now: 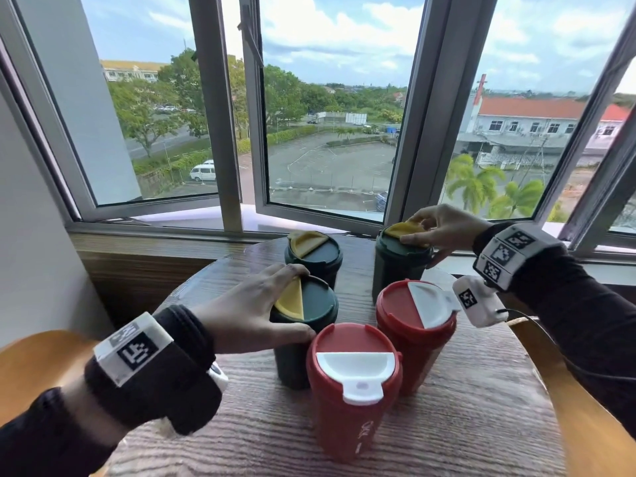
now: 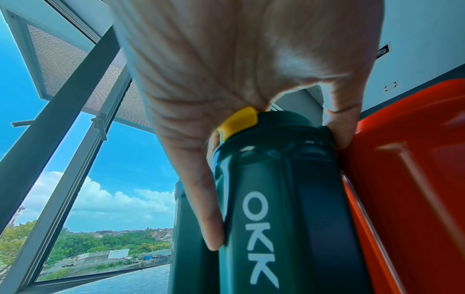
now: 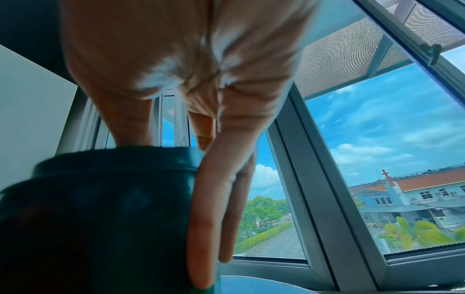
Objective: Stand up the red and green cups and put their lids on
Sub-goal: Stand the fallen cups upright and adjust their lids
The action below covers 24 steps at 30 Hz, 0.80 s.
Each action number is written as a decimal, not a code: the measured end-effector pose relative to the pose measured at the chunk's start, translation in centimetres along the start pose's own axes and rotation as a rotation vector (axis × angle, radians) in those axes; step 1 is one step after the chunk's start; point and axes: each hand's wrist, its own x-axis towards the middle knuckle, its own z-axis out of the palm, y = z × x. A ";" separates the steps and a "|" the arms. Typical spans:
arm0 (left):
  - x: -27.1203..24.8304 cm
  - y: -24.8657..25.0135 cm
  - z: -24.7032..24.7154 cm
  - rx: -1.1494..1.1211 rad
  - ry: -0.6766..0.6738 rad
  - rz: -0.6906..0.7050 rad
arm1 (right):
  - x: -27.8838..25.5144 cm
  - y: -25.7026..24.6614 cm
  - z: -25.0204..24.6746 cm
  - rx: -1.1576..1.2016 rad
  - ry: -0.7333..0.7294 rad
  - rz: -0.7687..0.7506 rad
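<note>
Five cups stand upright with lids on, on a round wooden table. My left hand grips the lid of the near-left green cup; in the left wrist view its fingers run down one side and the thumb presses the other. My right hand holds the yellow-flapped lid of the far-right green cup, with fingers lying down its side. A third green cup stands at the back. Two red cups with white flaps stand in front and at the right.
The table sits against a window sill with open metal-framed windows behind. Curved wooden chair backs rise at the left and right. The cups stand close together, the near red one touching the green cup under my left hand.
</note>
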 end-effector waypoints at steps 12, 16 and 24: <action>0.0 -0.1 0.0 0.002 -0.005 -0.015 | -0.2 -1.9 2.5 -0.086 -0.110 -0.046; 0.0 -0.2 0.1 0.005 0.005 -0.013 | -0.4 -1.8 2.5 -0.079 -0.116 -0.053; 0.1 -0.4 0.2 0.013 0.007 -0.012 | -0.6 -1.8 2.9 -0.088 -0.120 -0.085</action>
